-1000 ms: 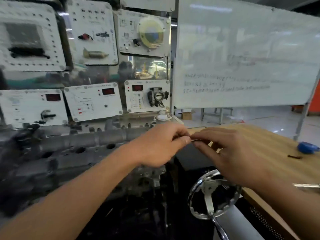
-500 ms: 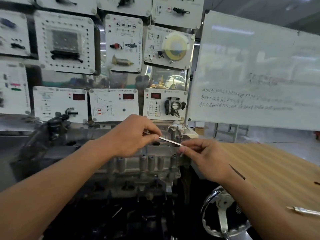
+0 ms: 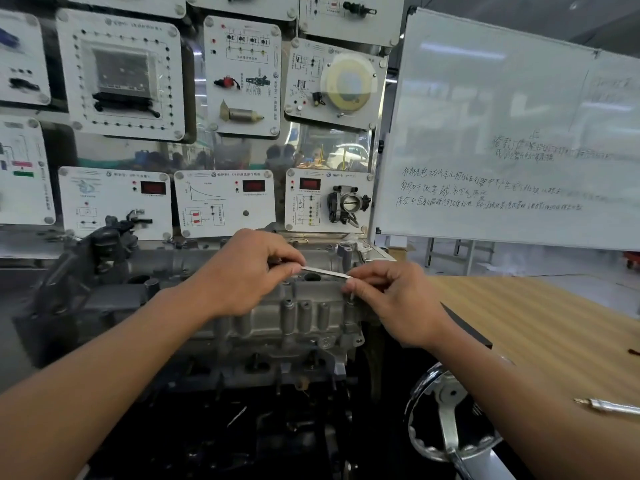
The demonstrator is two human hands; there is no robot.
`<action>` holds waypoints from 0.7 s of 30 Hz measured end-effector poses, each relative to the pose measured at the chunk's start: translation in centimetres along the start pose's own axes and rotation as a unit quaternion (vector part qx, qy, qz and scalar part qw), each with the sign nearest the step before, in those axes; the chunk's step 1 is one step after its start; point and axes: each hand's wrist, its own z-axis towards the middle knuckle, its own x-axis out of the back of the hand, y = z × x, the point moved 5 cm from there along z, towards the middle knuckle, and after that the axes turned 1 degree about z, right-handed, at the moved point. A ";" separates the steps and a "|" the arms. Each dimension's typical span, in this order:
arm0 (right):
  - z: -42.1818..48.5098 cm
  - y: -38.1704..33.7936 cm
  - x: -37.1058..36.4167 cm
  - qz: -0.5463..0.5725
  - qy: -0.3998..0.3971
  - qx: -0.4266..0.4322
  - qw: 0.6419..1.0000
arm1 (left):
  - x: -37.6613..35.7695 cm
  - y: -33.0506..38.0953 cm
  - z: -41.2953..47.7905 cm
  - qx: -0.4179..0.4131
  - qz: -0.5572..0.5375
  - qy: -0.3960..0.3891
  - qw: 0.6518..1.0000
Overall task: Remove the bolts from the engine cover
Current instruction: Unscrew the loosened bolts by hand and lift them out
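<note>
Both forearms extended; left hand (image 3: 242,273), right hand (image 3: 393,301) fingers pinch thin tool (image 3: 323,271) ends.

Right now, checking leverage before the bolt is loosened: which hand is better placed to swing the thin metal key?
Probably the left hand: it pinches the free end of the key, far from the bend. The right hand pinches the bent end at the engine cover, better for steadying.

Engine top: left hand (image 3: 242,275) and right hand (image 3: 391,299), pinching a thin metal key (image 3: 323,270), block the engine cover's (image 3: 304,310) right end; its left end is open.
Behind: instrument panels (image 3: 221,202) wall off the back.
Right: wooden table (image 3: 536,313) open along its left edge; silver tool (image 3: 613,407) at its near edge.
Front: handwheel (image 3: 446,420) juts out beside the table.
</note>
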 end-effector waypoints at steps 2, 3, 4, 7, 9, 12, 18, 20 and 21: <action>0.0 0.1 -0.1 0.000 0.001 0.004 1.000 | 0.0 -0.2 0.1 0.000 0.002 -0.005 1.000; -0.1 0.2 -0.2 -0.002 -0.001 0.007 1.000 | 0.0 -0.3 0.0 0.001 0.003 -0.007 1.000; -0.1 0.2 -0.2 -0.007 -0.002 0.011 1.000 | 0.0 -0.3 -0.1 0.001 0.004 -0.009 1.000; 0.1 0.3 -0.3 -0.035 0.001 0.024 0.999 | -0.2 -0.2 -0.7 -0.010 0.014 -0.022 1.000; 0.2 0.1 -0.3 -0.066 -0.003 0.044 0.997 | -0.5 0.1 -1.4 -0.025 0.033 -0.037 0.998; -0.1 -0.1 -0.6 -0.097 -0.001 0.074 0.993 | -0.7 0.5 -2.4 -0.049 0.058 -0.049 0.996; -0.9 0.0 -0.6 -0.076 0.039 0.084 0.993 | -1.0 1.7 -2.7 -0.056 0.081 -0.087 0.991; -1.1 0.1 -0.5 -0.067 0.041 0.082 0.994 | -1.0 2.5 -2.8 -0.061 0.090 -0.101 0.989; -1.2 0.2 -0.4 -0.068 0.042 0.084 0.993 | -1.1 3.0 -3.0 -0.063 0.094 -0.109 0.988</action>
